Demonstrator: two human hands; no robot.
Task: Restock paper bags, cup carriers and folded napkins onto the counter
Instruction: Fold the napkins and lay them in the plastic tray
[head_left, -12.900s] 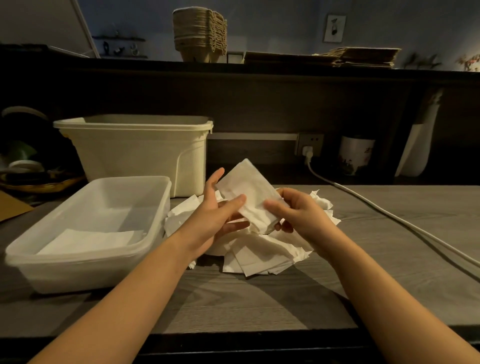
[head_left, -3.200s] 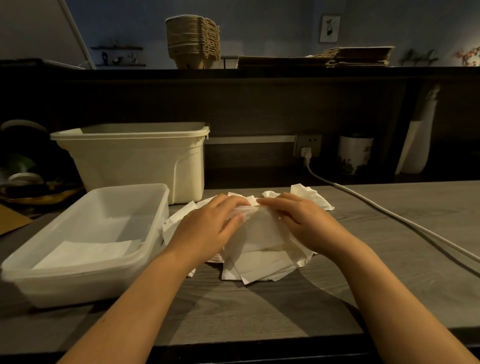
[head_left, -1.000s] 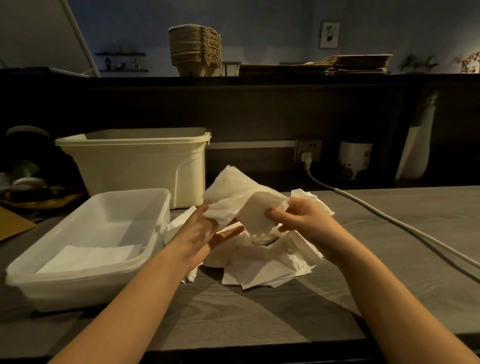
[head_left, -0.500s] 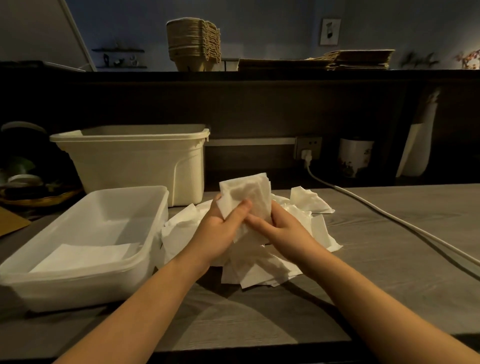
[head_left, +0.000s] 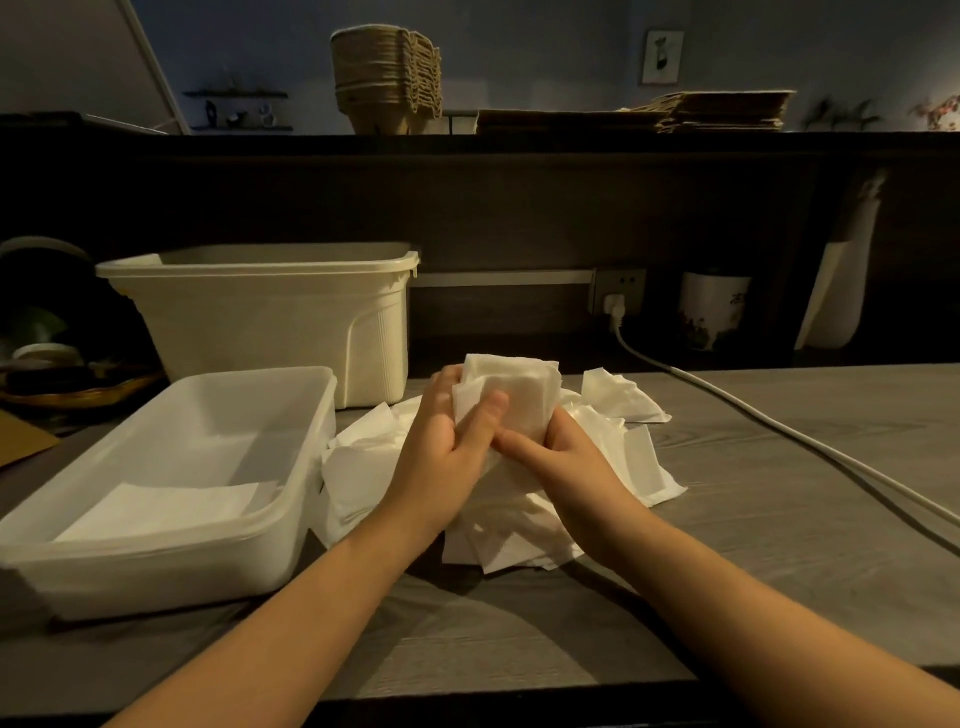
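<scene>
Currently folding: left grip (head_left: 441, 457) and right grip (head_left: 571, 462) pinch one napkin (head_left: 519, 387); next likely needs flat placement in tub (head_left: 156, 577).

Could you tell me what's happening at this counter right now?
A person is folding white napkins. Both the left hand and right hand grip one napkin above a loose pile on the grey worktop. A clear plastic tub beside it holds folded napkins. Stacked cup carriers and paper bags sit on the ledge above.

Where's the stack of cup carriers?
In the head view, the brown cardboard cup carrier stack sits on the dark upper counter, left of the brown paper bags.
</scene>
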